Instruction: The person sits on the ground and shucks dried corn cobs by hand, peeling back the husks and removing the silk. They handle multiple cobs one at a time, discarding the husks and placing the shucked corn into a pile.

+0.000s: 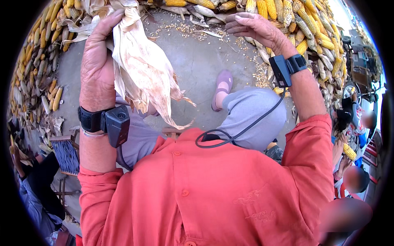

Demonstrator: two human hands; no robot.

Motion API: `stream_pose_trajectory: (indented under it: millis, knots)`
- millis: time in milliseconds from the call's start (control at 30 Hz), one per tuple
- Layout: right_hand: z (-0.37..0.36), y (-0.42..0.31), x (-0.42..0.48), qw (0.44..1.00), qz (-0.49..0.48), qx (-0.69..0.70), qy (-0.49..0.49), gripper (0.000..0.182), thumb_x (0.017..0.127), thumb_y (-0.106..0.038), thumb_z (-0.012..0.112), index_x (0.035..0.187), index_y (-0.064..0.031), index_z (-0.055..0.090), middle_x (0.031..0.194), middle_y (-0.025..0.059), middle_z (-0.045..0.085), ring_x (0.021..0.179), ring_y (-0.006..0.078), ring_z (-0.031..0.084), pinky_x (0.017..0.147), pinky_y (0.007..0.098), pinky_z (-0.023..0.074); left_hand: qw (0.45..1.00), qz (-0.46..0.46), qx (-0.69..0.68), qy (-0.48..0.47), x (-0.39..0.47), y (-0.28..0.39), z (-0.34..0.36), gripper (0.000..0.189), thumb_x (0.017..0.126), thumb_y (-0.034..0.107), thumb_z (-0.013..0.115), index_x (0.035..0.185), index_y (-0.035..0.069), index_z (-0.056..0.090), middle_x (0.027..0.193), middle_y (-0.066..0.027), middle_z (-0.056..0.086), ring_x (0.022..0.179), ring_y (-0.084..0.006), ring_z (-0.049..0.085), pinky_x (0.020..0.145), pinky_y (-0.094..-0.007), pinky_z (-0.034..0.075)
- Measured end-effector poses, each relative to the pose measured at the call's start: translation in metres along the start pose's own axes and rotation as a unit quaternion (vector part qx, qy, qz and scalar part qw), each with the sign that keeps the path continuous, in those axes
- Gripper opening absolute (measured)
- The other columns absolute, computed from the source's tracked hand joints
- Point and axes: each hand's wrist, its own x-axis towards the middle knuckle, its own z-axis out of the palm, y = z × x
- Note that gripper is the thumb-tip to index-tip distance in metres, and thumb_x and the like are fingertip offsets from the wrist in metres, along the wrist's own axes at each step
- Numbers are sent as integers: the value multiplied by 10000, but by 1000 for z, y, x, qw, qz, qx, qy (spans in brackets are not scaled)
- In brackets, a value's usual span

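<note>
At the upper left, my left hand [100,58] grips a bunch of dry, pale corn husks [141,58] near its top; the husks hang down beside the palm with brownish, frayed tips. Whether a cob is inside the bunch cannot be told. My right hand [246,26] is raised at the upper right, holding nothing, its fingers slightly bent and the thumb apart from them. Just beyond it lies a heap of yellow corn cobs [278,12]. Each wrist wears a black strapped device, and a cable runs from the right one.
More cobs [55,98] and a large corn pile [30,61] are on the left. Loose kernels [184,30] and husk scraps lie on the concrete floor [190,61]. A stool with a woven seat [65,153] stands at the lower left. Other people sit at both sides, one holding a cob [349,151].
</note>
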Motion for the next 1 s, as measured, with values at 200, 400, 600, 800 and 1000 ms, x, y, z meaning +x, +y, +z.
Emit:
stream_pose_trajectory:
  millis: [200, 400, 600, 800, 1000]
  knots:
    - [-45, 110, 34, 966, -2, 259, -6, 466, 882, -251, 500, 1219, 55, 402, 1162, 176, 505, 1060, 260, 515, 932, 357, 408, 998, 27, 28, 54, -1, 0, -3, 181, 796, 48, 575, 968, -7, 589, 965, -117, 623, 876, -207, 605, 857, -345, 478]
    - [-30, 352, 30, 890, 219, 349, 198, 524, 846, -177, 544, 1255, 64, 321, 1219, 210, 449, 1121, 332, 456, 949, 407, 377, 990, 44, 65, 113, 6, -7, -1, 252, 822, 87, 546, 1050, -20, 555, 1052, -148, 593, 988, -247, 573, 915, -415, 444]
    - [-101, 360, 24, 863, 143, 201, 441, 480, 859, -173, 508, 1231, 68, 325, 1189, 245, 471, 1053, 351, 516, 863, 408, 443, 986, 50, 90, 129, 6, -8, -6, 364, 839, 99, 518, 1173, -32, 457, 1162, -189, 517, 1049, -279, 534, 893, -402, 467]
    - [-27, 357, 58, 897, 183, 314, 251, 486, 871, -188, 505, 1228, 83, 318, 1161, 241, 483, 1065, 336, 502, 882, 411, 436, 988, 52, 104, 105, -1, -3, 4, 445, 852, 116, 497, 1248, -32, 360, 1200, -227, 470, 1110, -309, 487, 898, -397, 468]
    - [-60, 331, 44, 885, 97, 316, 327, 430, 881, -163, 476, 1190, 113, 359, 1132, 229, 492, 1019, 327, 529, 864, 401, 449, 986, 32, 123, 108, -10, -2, -6, 495, 846, 172, 521, 1265, -15, 337, 1210, -193, 461, 997, -246, 538, 882, -372, 478]
